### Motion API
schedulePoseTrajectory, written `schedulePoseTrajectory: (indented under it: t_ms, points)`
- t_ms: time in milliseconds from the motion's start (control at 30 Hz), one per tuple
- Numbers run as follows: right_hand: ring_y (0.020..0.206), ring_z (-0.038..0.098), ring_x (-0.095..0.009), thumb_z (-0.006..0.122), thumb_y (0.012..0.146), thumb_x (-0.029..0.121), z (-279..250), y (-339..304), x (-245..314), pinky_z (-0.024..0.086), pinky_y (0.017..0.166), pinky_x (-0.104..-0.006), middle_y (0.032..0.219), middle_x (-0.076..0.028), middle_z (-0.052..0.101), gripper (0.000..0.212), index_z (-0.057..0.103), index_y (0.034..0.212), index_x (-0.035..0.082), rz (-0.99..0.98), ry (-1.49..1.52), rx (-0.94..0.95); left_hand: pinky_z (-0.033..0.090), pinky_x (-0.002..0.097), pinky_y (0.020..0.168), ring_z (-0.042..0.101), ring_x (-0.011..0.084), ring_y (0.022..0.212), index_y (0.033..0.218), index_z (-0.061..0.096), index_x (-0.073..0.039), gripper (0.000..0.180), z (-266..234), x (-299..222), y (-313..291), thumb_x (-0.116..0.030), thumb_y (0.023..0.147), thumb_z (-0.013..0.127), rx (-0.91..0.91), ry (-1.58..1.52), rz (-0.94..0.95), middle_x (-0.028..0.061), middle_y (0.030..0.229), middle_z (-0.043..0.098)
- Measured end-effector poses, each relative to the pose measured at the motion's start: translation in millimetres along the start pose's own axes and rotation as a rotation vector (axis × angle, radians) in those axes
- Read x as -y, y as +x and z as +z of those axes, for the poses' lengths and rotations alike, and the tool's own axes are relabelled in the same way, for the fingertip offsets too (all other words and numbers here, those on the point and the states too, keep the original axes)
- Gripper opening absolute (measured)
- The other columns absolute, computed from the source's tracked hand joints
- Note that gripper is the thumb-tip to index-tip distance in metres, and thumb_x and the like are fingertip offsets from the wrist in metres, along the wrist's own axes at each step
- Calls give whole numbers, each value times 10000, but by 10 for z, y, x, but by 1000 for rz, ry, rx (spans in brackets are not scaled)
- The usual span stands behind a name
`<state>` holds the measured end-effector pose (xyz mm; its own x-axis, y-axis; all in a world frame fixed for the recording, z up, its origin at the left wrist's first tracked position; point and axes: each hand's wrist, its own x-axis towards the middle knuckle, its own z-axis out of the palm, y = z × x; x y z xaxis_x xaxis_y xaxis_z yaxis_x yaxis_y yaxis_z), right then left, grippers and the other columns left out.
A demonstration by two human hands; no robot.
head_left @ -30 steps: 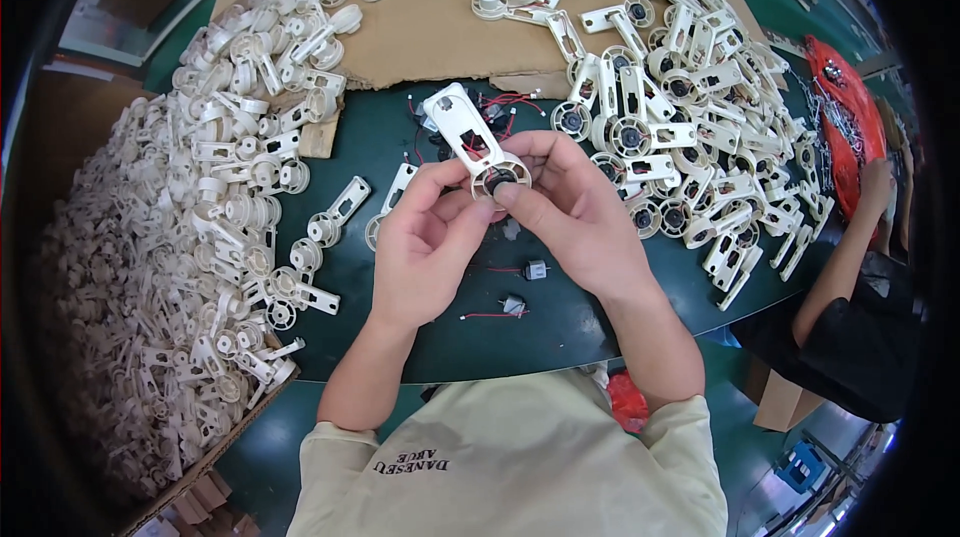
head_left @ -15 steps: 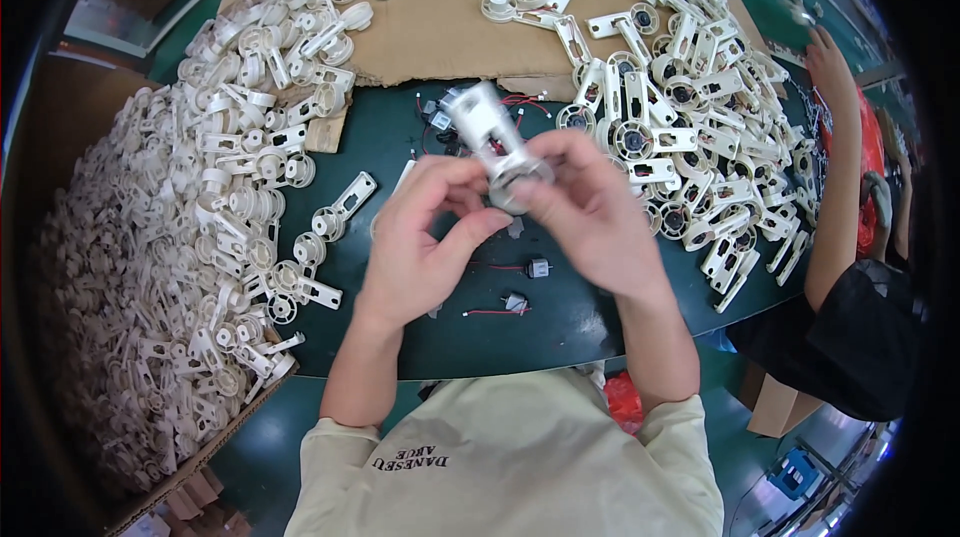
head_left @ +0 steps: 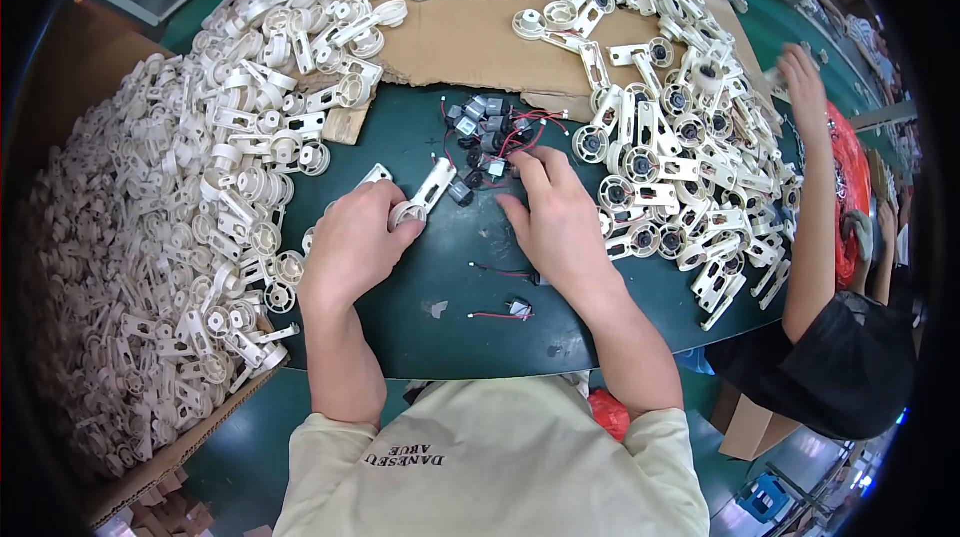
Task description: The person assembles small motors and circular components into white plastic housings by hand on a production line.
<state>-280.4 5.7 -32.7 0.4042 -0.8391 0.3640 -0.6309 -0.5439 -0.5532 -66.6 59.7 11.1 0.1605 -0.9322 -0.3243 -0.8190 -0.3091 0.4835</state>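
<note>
From here I see the left hand [head_left: 352,237] gripping an off-white plastic arm with a round end [head_left: 428,193], thumb on the ring. The right hand [head_left: 556,217] is spread and unclenched, fingertips at a cluster of small silver motors with red wires [head_left: 490,123]. Right of it sprawl off-white arms with black centres [head_left: 690,127]; left of the left hand, a heap of off-white plastic parts [head_left: 150,267].
</note>
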Motion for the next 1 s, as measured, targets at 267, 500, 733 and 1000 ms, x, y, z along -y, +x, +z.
schedulePoseTrajectory:
  t_ms: [267,500,733,1000]
  points:
    - [797,606,-367,623,880,23,-159,85,9,522,722,-411,943,-174,573,285,610,1164,25,45,78,137,376,236,447,470,33,511,1175,627,-32,289,-122,-49,-26,-139,910,673,22,-724,-53,28,851,636]
    - [813,635,-124,512,1010,62,-405,148,-102,524,736,-252,992,-76,631,292,497,1294,-4,495,1209,-2,454,198,602,559,64,675,1284,569,-4,328,61,-143,118,-96,970,597,129,-1254,209,20,918,641]
    - [974,663,-169,545,972,5,-504,113,-33,531,903,-298,1048,-94,641,307,523,1277,-34,438,1171,40,545,280,789,659,172,907,1353,512,19,383,175,-212,175,-179,1025,506,217,-1582,139,127,1199,628]
    - [789,677,-102,673,914,50,-498,-20,105,542,719,-238,877,-66,707,308,568,1196,-16,375,1013,55,556,346,842,665,269,1015,1449,392,-4,460,225,-93,255,-201,1036,441,417,-1865,258,206,1251,599]
